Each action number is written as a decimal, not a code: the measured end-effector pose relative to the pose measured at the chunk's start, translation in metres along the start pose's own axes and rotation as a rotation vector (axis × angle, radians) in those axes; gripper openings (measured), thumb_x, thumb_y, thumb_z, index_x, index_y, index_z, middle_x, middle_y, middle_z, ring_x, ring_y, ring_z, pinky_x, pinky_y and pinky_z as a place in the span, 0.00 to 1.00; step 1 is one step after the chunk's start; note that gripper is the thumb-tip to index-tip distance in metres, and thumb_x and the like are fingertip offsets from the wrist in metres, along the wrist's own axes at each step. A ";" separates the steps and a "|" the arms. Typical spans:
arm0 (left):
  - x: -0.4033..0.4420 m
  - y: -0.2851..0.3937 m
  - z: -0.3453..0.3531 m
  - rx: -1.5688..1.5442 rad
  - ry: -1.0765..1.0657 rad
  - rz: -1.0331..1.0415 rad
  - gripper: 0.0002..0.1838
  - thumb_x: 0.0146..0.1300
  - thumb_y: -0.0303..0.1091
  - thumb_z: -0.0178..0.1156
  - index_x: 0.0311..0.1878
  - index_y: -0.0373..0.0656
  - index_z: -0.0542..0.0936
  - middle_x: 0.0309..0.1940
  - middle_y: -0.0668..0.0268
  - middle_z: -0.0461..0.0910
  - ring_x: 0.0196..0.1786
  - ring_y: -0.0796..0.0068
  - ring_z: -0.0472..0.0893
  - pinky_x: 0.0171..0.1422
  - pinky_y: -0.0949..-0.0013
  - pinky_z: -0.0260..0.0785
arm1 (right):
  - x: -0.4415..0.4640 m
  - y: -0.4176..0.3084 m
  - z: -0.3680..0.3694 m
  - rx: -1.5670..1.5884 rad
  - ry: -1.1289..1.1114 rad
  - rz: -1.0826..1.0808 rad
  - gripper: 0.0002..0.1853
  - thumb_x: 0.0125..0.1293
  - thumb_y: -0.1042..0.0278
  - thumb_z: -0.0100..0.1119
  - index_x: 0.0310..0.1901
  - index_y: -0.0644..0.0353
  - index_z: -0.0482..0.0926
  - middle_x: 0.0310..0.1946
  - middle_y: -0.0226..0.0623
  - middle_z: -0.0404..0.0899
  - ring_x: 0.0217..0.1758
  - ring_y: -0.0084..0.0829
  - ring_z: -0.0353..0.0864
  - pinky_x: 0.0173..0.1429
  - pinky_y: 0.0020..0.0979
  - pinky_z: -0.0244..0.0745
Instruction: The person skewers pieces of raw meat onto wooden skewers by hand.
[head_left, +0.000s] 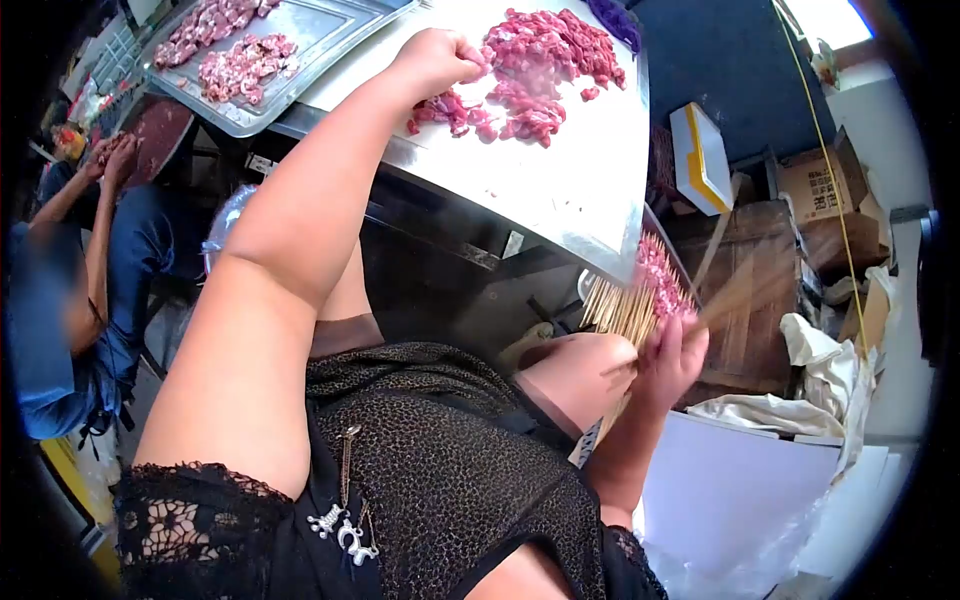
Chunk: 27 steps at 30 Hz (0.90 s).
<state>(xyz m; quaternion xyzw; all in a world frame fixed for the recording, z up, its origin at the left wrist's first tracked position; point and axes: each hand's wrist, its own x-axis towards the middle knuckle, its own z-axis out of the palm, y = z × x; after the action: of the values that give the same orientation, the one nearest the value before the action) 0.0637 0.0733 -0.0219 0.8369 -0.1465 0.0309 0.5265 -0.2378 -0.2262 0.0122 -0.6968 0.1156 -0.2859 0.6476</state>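
My left hand [438,60] is closed above the white board [600,190], at the left edge of a pile of raw meat pieces [550,50]. What its curled fingers hold, if anything, is hidden. Smaller clumps of meat [445,112] lie below that hand. Low on the right, my right hand [672,365] is closed around thin bamboo skewers [755,275], which fan out to the upper right and are smeared by motion. Just beyond it, rows of skewers threaded with meat [660,280] lie in a tray beside the board.
A metal tray [325,50] with more meat stands at the upper left. Another person [110,250] sits on the left, hands together. To the right are a white box with a yellow edge [700,160], a cardboard box [815,185], a wooden crate [750,300] and white cloth [825,370].
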 end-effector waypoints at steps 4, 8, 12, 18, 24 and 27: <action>-0.004 0.014 0.007 -0.697 -0.008 -0.190 0.10 0.61 0.25 0.54 0.46 0.37 0.78 0.35 0.62 0.81 0.36 0.76 0.81 0.41 0.79 0.74 | 0.028 0.005 0.059 0.144 -0.296 0.163 0.10 0.66 0.75 0.49 0.48 0.65 0.67 0.18 0.25 0.65 0.16 0.13 0.59 0.17 0.15 0.52; -0.003 0.011 0.013 -0.843 -0.110 -0.225 0.11 0.66 0.27 0.50 0.49 0.37 0.76 0.37 0.61 0.80 0.39 0.75 0.81 0.45 0.75 0.75 | 0.045 0.033 0.098 0.124 -0.446 0.290 0.11 0.66 0.72 0.52 0.47 0.66 0.76 0.19 0.26 0.70 0.18 0.13 0.62 0.20 0.15 0.54; -0.015 0.033 0.019 -1.004 -0.116 -0.306 0.10 0.64 0.28 0.53 0.46 0.36 0.77 0.35 0.62 0.80 0.35 0.79 0.80 0.42 0.78 0.76 | 0.041 0.062 0.110 0.131 -0.490 0.316 0.12 0.64 0.72 0.54 0.48 0.66 0.77 0.18 0.24 0.70 0.18 0.12 0.63 0.22 0.16 0.55; -0.023 0.041 0.027 -0.845 -0.037 -0.235 0.10 0.58 0.26 0.61 0.44 0.38 0.77 0.35 0.63 0.81 0.33 0.79 0.80 0.38 0.79 0.76 | 0.037 0.067 0.106 0.144 -0.498 0.362 0.12 0.63 0.74 0.54 0.48 0.64 0.77 0.18 0.23 0.70 0.20 0.12 0.64 0.24 0.16 0.57; -0.028 0.048 0.036 -0.948 -0.034 -0.199 0.10 0.59 0.24 0.59 0.44 0.36 0.76 0.39 0.57 0.81 0.41 0.70 0.82 0.46 0.71 0.79 | 0.038 0.080 0.101 0.160 -0.472 0.380 0.12 0.63 0.75 0.54 0.48 0.65 0.77 0.19 0.22 0.69 0.21 0.13 0.65 0.26 0.16 0.59; -0.029 0.046 0.039 -1.011 0.023 -0.175 0.11 0.59 0.22 0.57 0.46 0.35 0.75 0.41 0.54 0.80 0.41 0.69 0.82 0.46 0.71 0.79 | 0.037 0.078 0.097 0.145 -0.452 0.316 0.11 0.63 0.75 0.54 0.47 0.66 0.78 0.19 0.22 0.70 0.21 0.13 0.65 0.26 0.16 0.60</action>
<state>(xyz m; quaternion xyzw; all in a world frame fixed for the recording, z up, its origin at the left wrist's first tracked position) 0.0195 0.0259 -0.0054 0.4862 -0.0669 -0.0787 0.8677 -0.1388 -0.1753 -0.0540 -0.6682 0.0549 -0.0264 0.7415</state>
